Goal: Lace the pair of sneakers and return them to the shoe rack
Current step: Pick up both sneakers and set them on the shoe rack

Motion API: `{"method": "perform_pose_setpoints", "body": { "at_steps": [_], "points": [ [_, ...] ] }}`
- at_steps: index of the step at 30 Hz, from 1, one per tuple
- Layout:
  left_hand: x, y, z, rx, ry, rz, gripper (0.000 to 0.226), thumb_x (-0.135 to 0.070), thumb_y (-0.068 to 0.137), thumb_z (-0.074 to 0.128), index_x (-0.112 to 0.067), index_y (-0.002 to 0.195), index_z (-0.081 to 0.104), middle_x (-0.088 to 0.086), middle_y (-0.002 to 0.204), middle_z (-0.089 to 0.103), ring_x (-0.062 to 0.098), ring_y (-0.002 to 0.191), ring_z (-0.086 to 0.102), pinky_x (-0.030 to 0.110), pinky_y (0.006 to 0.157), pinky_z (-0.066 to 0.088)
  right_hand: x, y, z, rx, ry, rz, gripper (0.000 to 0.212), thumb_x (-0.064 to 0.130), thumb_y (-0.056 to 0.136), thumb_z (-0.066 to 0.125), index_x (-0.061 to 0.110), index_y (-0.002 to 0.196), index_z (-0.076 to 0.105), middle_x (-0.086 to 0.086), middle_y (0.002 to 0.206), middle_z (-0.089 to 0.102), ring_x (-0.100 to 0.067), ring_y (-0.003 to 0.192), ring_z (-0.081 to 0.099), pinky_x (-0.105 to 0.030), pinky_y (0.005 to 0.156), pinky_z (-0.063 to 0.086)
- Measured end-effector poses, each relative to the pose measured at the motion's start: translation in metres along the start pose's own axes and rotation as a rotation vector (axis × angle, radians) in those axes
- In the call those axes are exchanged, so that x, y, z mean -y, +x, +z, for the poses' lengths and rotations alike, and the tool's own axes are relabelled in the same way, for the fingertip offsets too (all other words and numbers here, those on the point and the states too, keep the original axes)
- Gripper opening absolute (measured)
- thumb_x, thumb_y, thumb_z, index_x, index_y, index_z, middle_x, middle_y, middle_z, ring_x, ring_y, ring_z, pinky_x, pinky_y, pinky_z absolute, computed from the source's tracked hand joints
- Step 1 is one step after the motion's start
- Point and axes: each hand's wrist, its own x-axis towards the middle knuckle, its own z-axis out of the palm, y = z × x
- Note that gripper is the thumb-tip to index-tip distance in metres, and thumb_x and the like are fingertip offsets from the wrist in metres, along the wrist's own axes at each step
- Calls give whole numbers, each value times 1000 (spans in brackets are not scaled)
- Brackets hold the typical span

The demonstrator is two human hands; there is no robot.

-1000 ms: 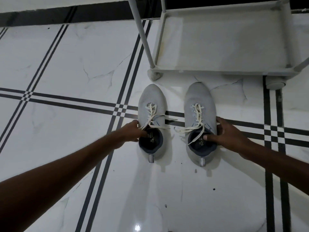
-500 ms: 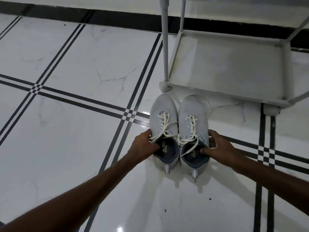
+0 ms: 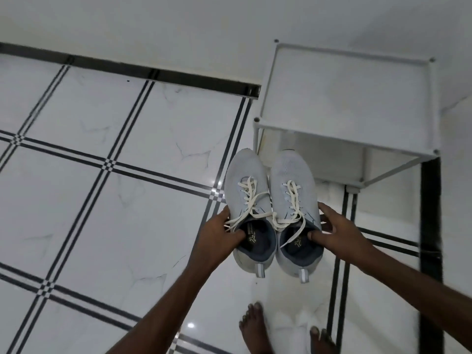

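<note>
Left hand grips the left sneaker at the collar: thumb hooked inside the opening, fingers wrapped on the outer side. Right hand mirrors that on the right sneaker, thumb inside, fingers spread along the outer side. Both hands closed on the shoes.

Sneakers sit side by side, inner sides touching, toes pointing away from the person, heels toward the camera. They look lifted clear of the floor, held in front of the rack. Both are laced with cream laces; loose ends trail across the gap between the shoes and into the openings. Cannot tell if they are tied.

Toes are just at the rack's near-left post, below its top shelf. Rack is white, standing against the wall.

Bare feet at the bottom edge, on the white tile with dark line pattern.
</note>
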Motion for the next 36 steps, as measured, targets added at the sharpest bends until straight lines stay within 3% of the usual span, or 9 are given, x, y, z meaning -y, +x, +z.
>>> {"method": "perform_pose_setpoints", "body": {
  "at_steps": [3, 7, 10, 13, 16, 19, 23, 30, 36],
  "points": [
    [-58, -30, -42, -20, -15, 33, 28, -32, 63, 60, -32, 90, 62, -9, 74, 67, 4, 66, 60, 18, 61, 47, 55, -47, -35, -38, 34, -16, 68, 13, 82, 72, 37, 140, 46, 9, 114, 67, -9, 102, 66, -25, 78, 51],
    [-140, -48, -87, -12, -17, 129, 39, -32, 64, 59, -37, 103, 63, -8, 77, 69, 14, 73, 64, 28, 65, 51, 119, -89, -86, -130, 69, -43, 64, 12, 83, 71, 35, 138, 48, 4, 112, 67, -3, 95, 64, -19, 70, 48],
    [-205, -49, -111, -13, -11, 196, 37, -30, 65, 59, -38, 101, 65, -9, 73, 68, 10, 65, 59, 22, 60, 47, 156, -109, -131, -210, 113, -51, 63, 22, 77, 71, 34, 136, 52, 3, 111, 69, -10, 96, 66, -29, 78, 54],
    [-263, -37, -123, -23, -2, 248, 35, -32, 64, 58, -35, 98, 66, -12, 67, 64, 4, 59, 53, 20, 58, 42, 180, -110, -172, -271, 163, -57, 60, 15, 81, 71, 34, 134, 53, -1, 114, 70, -19, 100, 68, -36, 88, 54],
    [-313, -10, -120, -22, 5, 268, 33, -30, 66, 58, -33, 98, 66, -8, 76, 70, 13, 71, 63, 30, 66, 51, 191, -91, -214, -307, 191, -45, 59, 16, 81, 71, 35, 134, 52, -2, 115, 69, -22, 102, 68, -45, 92, 56],
    [-348, 32, -105, -32, 25, 287, 33, -27, 67, 56, -17, 97, 63, 6, 84, 70, 27, 81, 64, 42, 71, 54, 190, -53, -250, -324, 210, -27, 62, 24, 73, 72, 35, 132, 53, -1, 111, 69, -25, 102, 68, -50, 93, 55],
    [-370, 109, -68, -21, 61, 242, 25, -17, 72, 57, -6, 95, 58, 16, 88, 67, 34, 81, 62, 43, 68, 52, 173, 19, -286, -314, 234, 5, 57, 11, 79, 73, 26, 131, 55, 0, 104, 69, -26, 101, 68, -48, 92, 56],
    [-351, 234, 10, 32, 101, 114, 15, -5, 76, 54, -5, 90, 50, 16, 85, 63, 23, 69, 50, 31, 58, 40, 109, 153, -306, -249, 250, 79, 60, 10, 79, 72, 22, 134, 51, -6, 117, 67, -27, 109, 63, -47, 96, 53],
    [-314, 299, 51, 88, 143, 50, 15, -2, 78, 56, -11, 85, 45, 4, 76, 56, 23, 68, 48, 29, 54, 37, 63, 228, -293, -190, 217, 166, 65, 12, 81, 72, 18, 140, 46, -6, 124, 62, -28, 112, 60, -41, 96, 51]
  ]
}}
